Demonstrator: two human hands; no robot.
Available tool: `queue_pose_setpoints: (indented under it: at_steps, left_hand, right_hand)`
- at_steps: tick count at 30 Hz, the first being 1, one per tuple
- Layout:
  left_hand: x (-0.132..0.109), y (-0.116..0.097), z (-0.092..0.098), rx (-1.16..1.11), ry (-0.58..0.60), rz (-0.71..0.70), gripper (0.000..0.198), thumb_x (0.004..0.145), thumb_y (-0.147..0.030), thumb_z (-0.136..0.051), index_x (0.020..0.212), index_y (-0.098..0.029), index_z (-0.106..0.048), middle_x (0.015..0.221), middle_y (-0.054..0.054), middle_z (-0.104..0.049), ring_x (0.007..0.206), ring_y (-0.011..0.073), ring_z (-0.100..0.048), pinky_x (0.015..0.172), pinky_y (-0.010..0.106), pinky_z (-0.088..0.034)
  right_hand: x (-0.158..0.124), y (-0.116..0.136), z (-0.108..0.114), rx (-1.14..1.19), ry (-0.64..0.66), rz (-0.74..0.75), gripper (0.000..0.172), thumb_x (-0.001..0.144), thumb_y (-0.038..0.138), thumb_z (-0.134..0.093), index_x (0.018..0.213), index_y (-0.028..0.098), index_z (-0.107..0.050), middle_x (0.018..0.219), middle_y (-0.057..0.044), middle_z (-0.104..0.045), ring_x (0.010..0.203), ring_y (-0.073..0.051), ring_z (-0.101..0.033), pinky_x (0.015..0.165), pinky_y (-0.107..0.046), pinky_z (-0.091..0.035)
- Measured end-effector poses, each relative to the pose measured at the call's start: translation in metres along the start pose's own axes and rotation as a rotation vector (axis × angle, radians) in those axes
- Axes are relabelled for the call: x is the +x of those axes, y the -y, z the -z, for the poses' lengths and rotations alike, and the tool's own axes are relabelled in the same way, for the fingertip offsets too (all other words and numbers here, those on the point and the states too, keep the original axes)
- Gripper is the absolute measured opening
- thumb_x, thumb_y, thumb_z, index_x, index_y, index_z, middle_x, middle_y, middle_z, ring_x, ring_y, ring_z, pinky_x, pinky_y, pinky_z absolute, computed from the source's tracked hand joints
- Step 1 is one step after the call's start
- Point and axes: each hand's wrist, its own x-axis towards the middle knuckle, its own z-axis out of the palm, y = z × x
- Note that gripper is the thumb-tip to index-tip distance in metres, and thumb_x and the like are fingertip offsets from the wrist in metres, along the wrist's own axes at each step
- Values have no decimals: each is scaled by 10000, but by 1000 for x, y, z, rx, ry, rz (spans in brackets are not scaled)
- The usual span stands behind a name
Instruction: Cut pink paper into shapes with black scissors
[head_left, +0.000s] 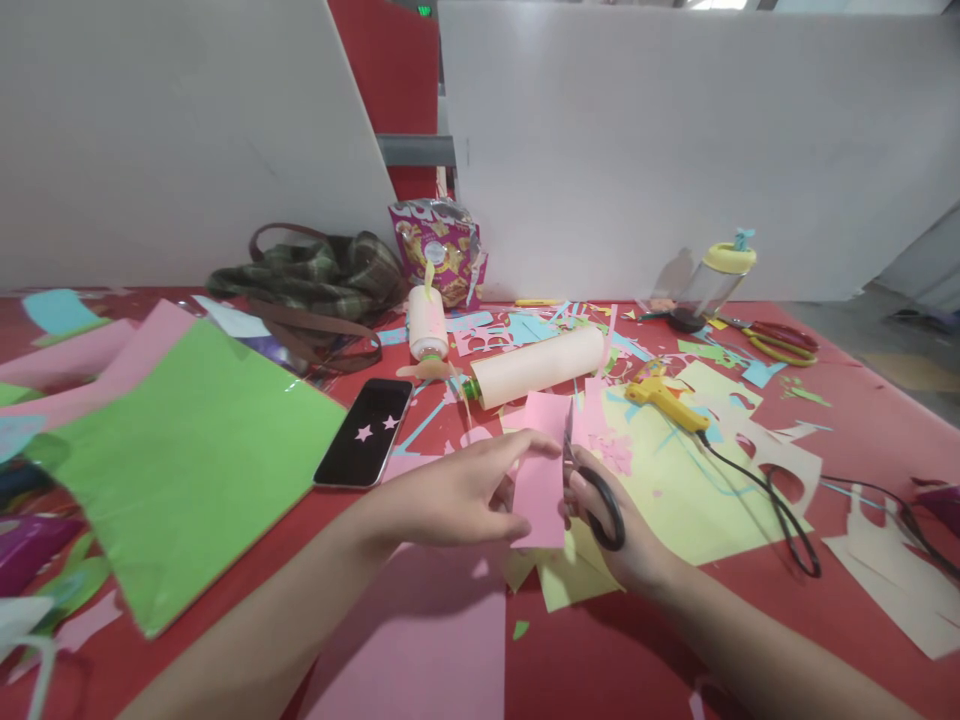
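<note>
My left hand [480,488] pinches a narrow pink sheet of paper [541,500] by its left side, above the red table. Black-handled scissors [609,508] are in my right hand [626,535], with fingers through the loops. Their blades point away from me and lie along the right edge of the pink paper. Below my left forearm lies a larger pink sheet [442,640]. Yellow paper [574,575] sits under the scissors. Just left of my left hand is a black phone [360,455] with two small pink paper stars [364,433] on its screen.
A yellow glue gun [667,402] with a black cord lies at right. Behind my hands are a paper-wrapped cylinder [540,366] and a wrapped bottle [427,325]. Large green paper [202,460] covers the left side. A clear jar [709,290] and red-handled pliers [780,338] are far right.
</note>
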Motion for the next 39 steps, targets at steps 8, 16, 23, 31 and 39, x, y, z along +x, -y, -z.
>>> queue_pose_setpoints:
  at_steps: [8,16,23,31,39]
  left_hand:
    - [-1,-4,0,20,19,-3,559,657,-186,-496,1180,-243,-309,780,-11,-488,575,105,-470,503,215,-369]
    - [-1,-4,-1,16,14,-10,548,658,-198,-497,1175,-237,-318,813,2,-499,593,110,-481,522,223,-381]
    - [-1,-4,-1,37,-1,10,569,648,-208,-499,1185,-245,-314,895,23,-500,605,108,-481,542,229,-390]
    - [-1,-5,-3,14,-3,-2,551,653,-193,-497,1177,-232,-331,763,-9,-489,565,98,-475,508,212,-382]
    - [0,-6,-4,-35,-8,2,538,654,-183,-499,1164,-232,-335,660,-43,-437,502,80,-439,456,196,-355]
  right_hand:
    - [2,2,0,-17,-25,14,137,767,354,-496,782,221,-469,582,45,-410,516,-92,-384,500,-221,-319]
    - [1,1,0,-38,-55,12,167,763,373,-499,787,209,-478,567,47,-392,502,-87,-380,484,-226,-313]
    - [2,1,0,-48,-44,9,177,753,380,-509,782,208,-482,557,45,-402,507,-95,-406,487,-237,-320]
    - [2,0,-1,-4,-51,-5,175,752,383,-513,768,213,-475,552,54,-373,483,-81,-358,464,-221,-292]
    - [2,-1,-2,-26,-83,0,196,751,401,-507,779,208,-485,565,51,-349,476,-80,-332,446,-217,-271]
